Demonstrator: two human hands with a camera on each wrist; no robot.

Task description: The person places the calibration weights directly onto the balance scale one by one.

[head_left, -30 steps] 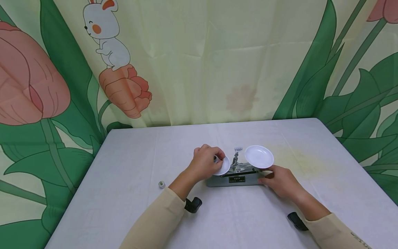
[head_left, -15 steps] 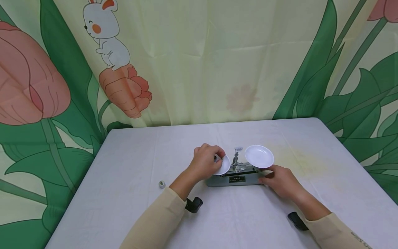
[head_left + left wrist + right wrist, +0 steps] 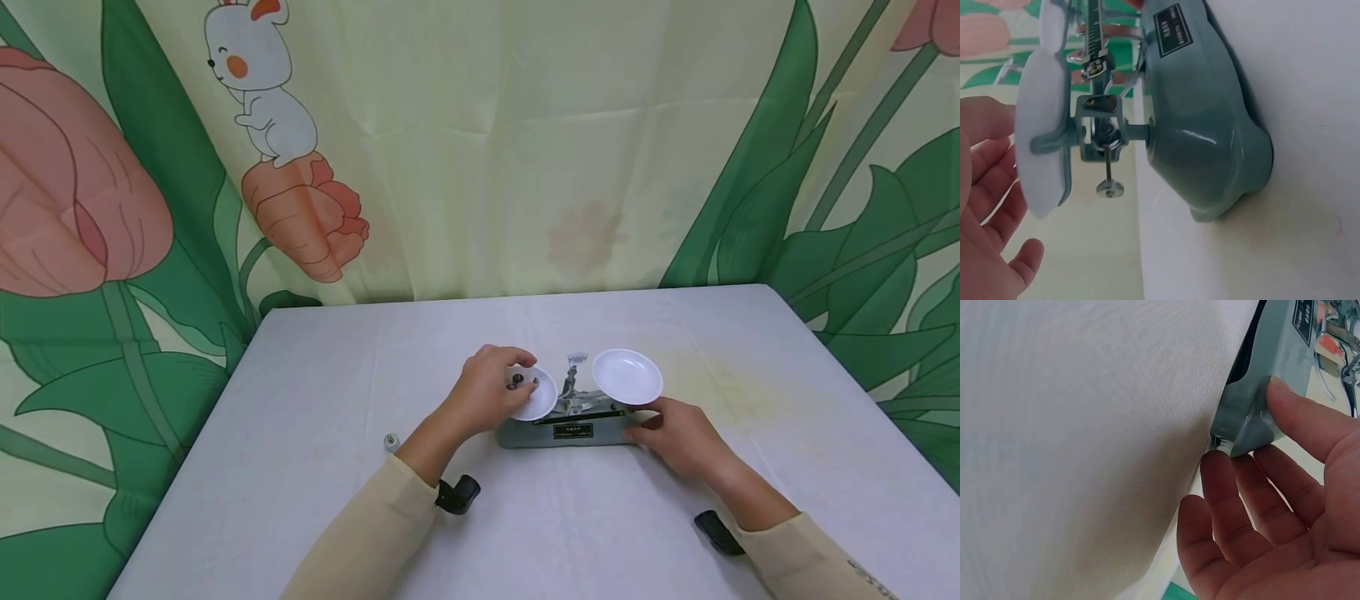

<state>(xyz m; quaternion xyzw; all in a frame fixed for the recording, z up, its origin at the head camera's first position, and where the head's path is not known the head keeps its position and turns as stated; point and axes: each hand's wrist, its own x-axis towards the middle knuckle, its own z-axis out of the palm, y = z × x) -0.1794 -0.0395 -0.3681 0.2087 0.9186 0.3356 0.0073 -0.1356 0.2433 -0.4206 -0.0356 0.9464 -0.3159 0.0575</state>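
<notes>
A small balance scale (image 3: 573,432) stands upright on a white worktop (image 3: 360,367), in front of the person. Its base (image 3: 1204,131) is glossy grey-green, long and low, sloping at the end, with a black label (image 3: 1173,30) on its front whose lettering is too small to read. Two shallow, round white pans sit on top; the right pan (image 3: 627,377) looks higher than the left pan (image 3: 538,403). Between them run shiny metal parts and a dark ruler bar (image 3: 1094,37) with pale marks. A small metal knob (image 3: 1110,188) juts out below the left pan.

The left hand (image 3: 483,392) is at the left pan, thumb and fingers spread apart around small dark pieces (image 3: 517,380) lying there. The right hand (image 3: 684,437) grips the base's right end between thumb and fingers.
</notes>
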